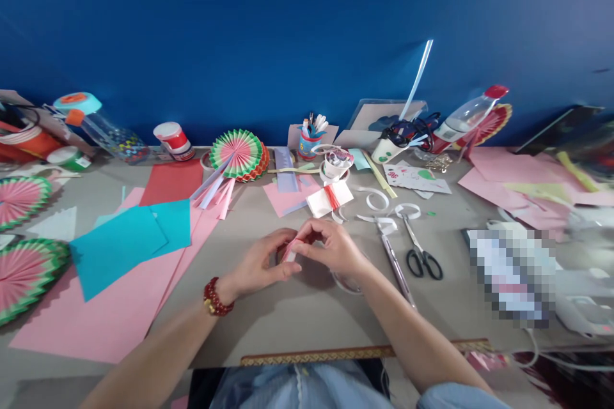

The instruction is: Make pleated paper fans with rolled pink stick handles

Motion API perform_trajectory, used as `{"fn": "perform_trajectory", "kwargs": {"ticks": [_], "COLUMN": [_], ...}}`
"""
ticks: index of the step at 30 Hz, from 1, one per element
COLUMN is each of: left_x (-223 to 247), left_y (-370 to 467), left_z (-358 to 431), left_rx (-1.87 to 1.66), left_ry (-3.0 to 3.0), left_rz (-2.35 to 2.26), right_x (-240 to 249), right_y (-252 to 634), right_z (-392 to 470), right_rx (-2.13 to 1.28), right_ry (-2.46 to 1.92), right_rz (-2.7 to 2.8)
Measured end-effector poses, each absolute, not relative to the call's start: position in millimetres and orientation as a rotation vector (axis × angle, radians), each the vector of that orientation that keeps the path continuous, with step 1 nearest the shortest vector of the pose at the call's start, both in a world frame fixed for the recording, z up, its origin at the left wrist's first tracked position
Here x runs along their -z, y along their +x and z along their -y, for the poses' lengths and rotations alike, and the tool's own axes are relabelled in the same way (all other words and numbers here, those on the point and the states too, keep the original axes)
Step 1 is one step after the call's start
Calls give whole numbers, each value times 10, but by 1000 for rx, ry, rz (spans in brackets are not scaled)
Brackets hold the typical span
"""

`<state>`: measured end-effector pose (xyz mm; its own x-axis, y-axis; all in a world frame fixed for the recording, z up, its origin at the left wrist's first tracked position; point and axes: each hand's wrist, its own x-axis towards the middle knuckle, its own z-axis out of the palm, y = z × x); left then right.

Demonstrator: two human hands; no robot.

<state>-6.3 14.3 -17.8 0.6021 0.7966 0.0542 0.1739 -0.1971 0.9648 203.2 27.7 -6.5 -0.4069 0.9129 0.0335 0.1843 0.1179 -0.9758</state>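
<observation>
My left hand (261, 262), with a red beaded bracelet at the wrist, is closed on a small pink and white piece of paper (290, 252). My right hand (330, 244) pinches the same piece from the other side. Both hands are held above the grey table, and the fingers hide much of the piece. Just beyond them lies a white card wound with red string (330, 197). To the right of my right hand are a slim metallic cutter-like tool (397, 263) and black-handled scissors (425, 264). A white paper strip (377, 200) curls behind these.
Teal sheets (125, 236) overlap large pink paper (103, 319) on the left. A pink-and-green pleated paper fan (236, 153) stands near the blue wall. A pen cup (309, 145), a white cup (337, 163) and a tilted bottle (463, 121) line the back. A phone (511, 275) lies right.
</observation>
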Motion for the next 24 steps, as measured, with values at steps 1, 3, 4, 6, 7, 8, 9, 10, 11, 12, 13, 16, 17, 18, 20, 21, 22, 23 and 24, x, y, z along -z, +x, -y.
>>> {"fn": "perform_trajectory", "kwargs": {"ticks": [1, 3, 4, 6, 7, 8, 9, 10, 11, 12, 13, 16, 17, 18, 20, 21, 22, 23, 24], "left_x": [171, 172, 180, 202, 213, 223, 232, 239, 245, 249, 252, 255, 252, 248, 237, 232, 228, 225, 224], "left_y": [-60, -49, -43, -29, -22, -16, -11, -8, -8, -9, -12, -22, -23, -25, -31, -37, -46, -58, -72], "left_z": [-146, -149, -148, -137, -130, -122, -116, -112, -111, -112, -116, -131, -134, -135, -134, -132, -130, -131, -134], "left_rx": [-702, -684, -654, -574, -548, -547, -566, -600, -635, -664, -683, -707, -710, -715, -734, -749, -768, -790, -823], "left_ry": [1726, 1727, 1697, 1581, 1512, 1453, 1412, 1389, 1372, 1356, 1341, 1314, 1313, 1313, 1323, 1336, 1354, 1378, 1413], "left_rz": [-841, -893, -890, -819, -771, -737, -723, -730, -750, -778, -804, -846, -843, -834, -819, -824, -839, -866, -906], "right_x": [75, 71, 45, -67, -150, -241, -331, -407, -458, -476, -459, -248, -166, -101, -58, -83, -133, -199, -273], "right_y": [2009, 1973, 1971, 2015, 2066, 2134, 2214, 2302, 2390, 2473, 2547, 2700, 2726, 2738, 2712, 2672, 2614, 2541, 2458], "right_z": [-264, -249, -250, -261, -264, -258, -237, -197, -137, -59, 34, 310, 373, 412, 408, 366, 301, 218, 122], "right_rx": [-1309, -1282, -1293, -1308, -1298, -1258, -1178, -1064, -935, -799, -675, -378, -339, -319, -342, -370, -407, -447, -487], "right_ry": [-1078, -1074, -1068, -1056, -1057, -1068, -1105, -1175, -1263, -1336, -1404, -1528, -1528, -1505, -1445, -1424, -1398, -1347, -1258], "right_rz": [1741, 1794, 1813, 1864, 1904, 1953, 2024, 2114, 2229, 2347, 2456, 2696, 2755, 2785, 2772, 2740, 2705, 2677, 2669]}}
